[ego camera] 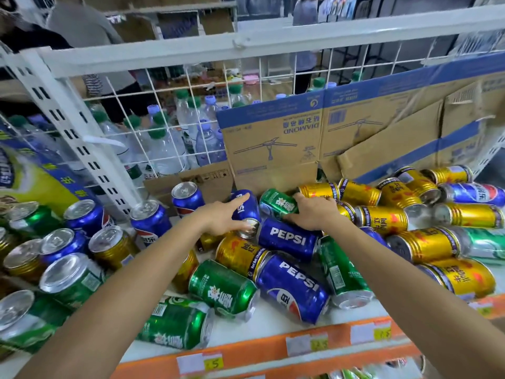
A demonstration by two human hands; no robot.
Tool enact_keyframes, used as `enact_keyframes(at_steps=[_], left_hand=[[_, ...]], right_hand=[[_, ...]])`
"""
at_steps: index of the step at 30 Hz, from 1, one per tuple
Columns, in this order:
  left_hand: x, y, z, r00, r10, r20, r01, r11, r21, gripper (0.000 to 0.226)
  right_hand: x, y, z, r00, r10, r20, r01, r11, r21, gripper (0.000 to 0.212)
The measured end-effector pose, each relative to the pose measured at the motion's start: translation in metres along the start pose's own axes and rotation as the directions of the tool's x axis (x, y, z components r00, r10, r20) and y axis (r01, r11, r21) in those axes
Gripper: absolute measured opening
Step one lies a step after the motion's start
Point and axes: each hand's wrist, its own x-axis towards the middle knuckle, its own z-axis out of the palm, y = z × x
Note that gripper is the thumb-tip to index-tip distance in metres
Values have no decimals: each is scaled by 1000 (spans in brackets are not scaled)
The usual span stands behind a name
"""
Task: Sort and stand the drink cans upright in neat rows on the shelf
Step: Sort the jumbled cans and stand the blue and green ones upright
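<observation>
Blue Pepsi, green and gold drink cans lie in a jumbled pile on the white shelf (273,328). My left hand (218,218) wraps round a lying blue Pepsi can (246,207) at the back of the pile. My right hand (314,214) grips a green can (277,202) lying right beside it. To the left, several cans stand upright, among them a blue can (150,221), another blue can (187,198), a gold can (112,246) and a green can (72,277).
A flattened cardboard box (300,140) leans against the white wire back panel (164,110), with water bottles (164,149) behind the wire. Orange price strips (273,348) run along the shelf's front edge. People stand beyond the shelving.
</observation>
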Motion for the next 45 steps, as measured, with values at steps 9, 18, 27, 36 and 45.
enact_keyframes(at_steps=[9,18,27,36,45], left_hand=[[-4,-3,-15,984,-54,-171,38,995,-91,72],[12,-4,-18,895,-171,-412,191,982,6,61],[12,14,-24,776,-327,-539,402,915,23,50],[7,13,-20,761,-274,-589,375,926,54,58],[-27,-5,-19,941,-128,-313,211,946,245,45]], right_hand=[[4,-9,-26,984,-21,-177,51,985,166,53],[23,-30,-21,944,-137,-300,183,974,132,54],[22,-25,-25,927,-154,-343,246,939,241,58],[20,-25,-15,900,-189,-393,279,942,185,50],[-14,-25,-15,836,-254,-487,352,928,122,52]])
